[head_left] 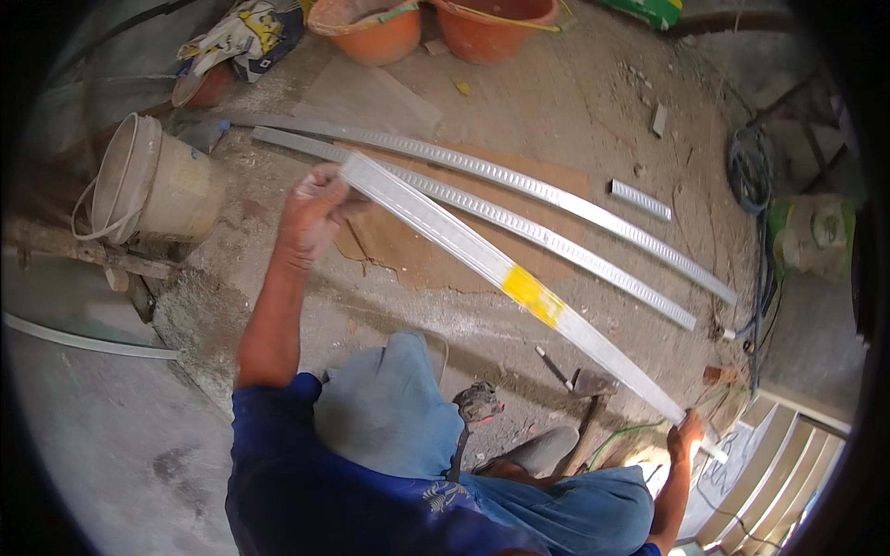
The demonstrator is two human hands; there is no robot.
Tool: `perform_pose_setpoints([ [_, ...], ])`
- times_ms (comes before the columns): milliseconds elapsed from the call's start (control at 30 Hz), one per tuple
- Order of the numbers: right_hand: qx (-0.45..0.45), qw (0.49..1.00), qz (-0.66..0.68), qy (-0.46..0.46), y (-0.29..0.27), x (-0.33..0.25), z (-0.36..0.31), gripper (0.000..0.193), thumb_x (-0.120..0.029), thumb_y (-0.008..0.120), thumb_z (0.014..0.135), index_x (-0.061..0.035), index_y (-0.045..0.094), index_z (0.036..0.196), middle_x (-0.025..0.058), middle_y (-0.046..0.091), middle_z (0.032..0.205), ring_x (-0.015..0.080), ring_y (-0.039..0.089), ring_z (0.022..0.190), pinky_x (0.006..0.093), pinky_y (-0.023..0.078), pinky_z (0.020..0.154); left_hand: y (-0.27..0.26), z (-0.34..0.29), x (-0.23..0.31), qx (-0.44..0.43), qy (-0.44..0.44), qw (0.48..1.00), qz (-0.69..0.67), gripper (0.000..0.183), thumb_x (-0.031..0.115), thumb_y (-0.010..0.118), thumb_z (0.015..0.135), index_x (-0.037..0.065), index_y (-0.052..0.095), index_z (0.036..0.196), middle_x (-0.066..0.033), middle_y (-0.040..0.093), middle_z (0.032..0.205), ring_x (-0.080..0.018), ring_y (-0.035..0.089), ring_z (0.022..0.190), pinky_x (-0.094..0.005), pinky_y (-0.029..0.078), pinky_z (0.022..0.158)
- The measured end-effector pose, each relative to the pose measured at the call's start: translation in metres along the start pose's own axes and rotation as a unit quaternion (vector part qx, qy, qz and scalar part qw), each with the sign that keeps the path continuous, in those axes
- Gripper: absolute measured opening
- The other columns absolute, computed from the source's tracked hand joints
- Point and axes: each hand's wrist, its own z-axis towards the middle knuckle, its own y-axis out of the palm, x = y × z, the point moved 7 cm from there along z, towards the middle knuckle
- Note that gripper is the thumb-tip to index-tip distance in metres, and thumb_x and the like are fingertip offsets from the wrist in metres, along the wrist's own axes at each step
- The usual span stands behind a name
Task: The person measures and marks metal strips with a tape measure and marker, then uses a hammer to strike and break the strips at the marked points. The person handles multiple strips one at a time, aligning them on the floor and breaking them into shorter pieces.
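A long silvery metal channel (445, 237) with a yellow patch slants across in front of me, from upper left to lower right. My left hand (317, 208) is closed round its upper end, thumb on the near edge. Close to the lower end, my right hand (687, 434) grips the same piece, and a short bit of metal sticks out past it. Beyond it lie two slotted metal channels on the ground, a nearer one (556, 243) and a farther one (607, 221). A short cut piece of channel (641, 200) rests to their right.
Flattened cardboard (385, 243) lies under the channels. A dirty white bucket (190, 185) is at the left, and orange tubs (375, 35) stand at the back. Near my knees are a hammer (594, 383) and a black-and-white marker-like stick (553, 368). Coiled hose (749, 171) lies at right.
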Motion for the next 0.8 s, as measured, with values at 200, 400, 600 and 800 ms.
perform_pose_setpoints([
  [200, 0.098, 0.979, 0.103, -0.147, -0.095, -0.095, -0.021, 0.042, -0.013, 0.078, 0.071, -0.0048, 0.059, 0.108, 0.0204, 0.065, 0.095, 0.0423, 0.061, 0.095, 0.0495, 0.049, 0.081, 0.080, -0.009, -0.005, -0.107, -0.028, 0.989, 0.097, 0.026, 0.003, 0.066, 0.094, -0.001, 0.061, 0.119, -0.0139, 0.071, 0.107, -0.0204, 0.070, 0.099, -0.0350, 0.060, 0.086],
  [400, 0.031, 0.996, 0.037, -0.079, -0.118, -0.087, -0.023, 0.040, -0.023, 0.084, 0.070, -0.0069, 0.063, 0.100, 0.0187, 0.066, 0.097, 0.0420, 0.064, 0.093, 0.0505, 0.050, 0.079, 0.139, -0.008, 0.008, -0.194, 0.022, 0.981, 0.024, 0.048, -0.008, 0.072, 0.085, 0.000, 0.052, 0.127, -0.0141, 0.069, 0.109, -0.0225, 0.069, 0.102, -0.0359, 0.059, 0.086],
  [600, -0.028, 1.000, 0.006, 0.002, -0.129, -0.070, -0.033, 0.059, -0.035, 0.090, 0.064, -0.0074, 0.066, 0.110, 0.0189, 0.071, 0.102, 0.0377, 0.068, 0.099, 0.0469, 0.052, 0.082, 0.178, -0.020, 0.017, -0.315, -0.044, 0.947, -0.039, 0.074, -0.007, 0.075, 0.083, 0.004, 0.036, 0.145, -0.0167, 0.066, 0.119, -0.0209, 0.066, 0.112, -0.0359, 0.056, 0.099],
  [800, -0.071, 0.996, -0.011, 0.045, -0.130, -0.075, -0.030, 0.062, -0.032, 0.089, 0.066, -0.0073, 0.064, 0.117, 0.0186, 0.068, 0.110, 0.0371, 0.066, 0.105, 0.0457, 0.052, 0.088, 0.181, -0.017, 0.021, -0.344, 0.024, 0.938, -0.015, 0.063, 0.001, 0.078, 0.084, 0.001, 0.048, 0.139, -0.0163, 0.068, 0.118, -0.0207, 0.067, 0.110, -0.0366, 0.056, 0.098],
])
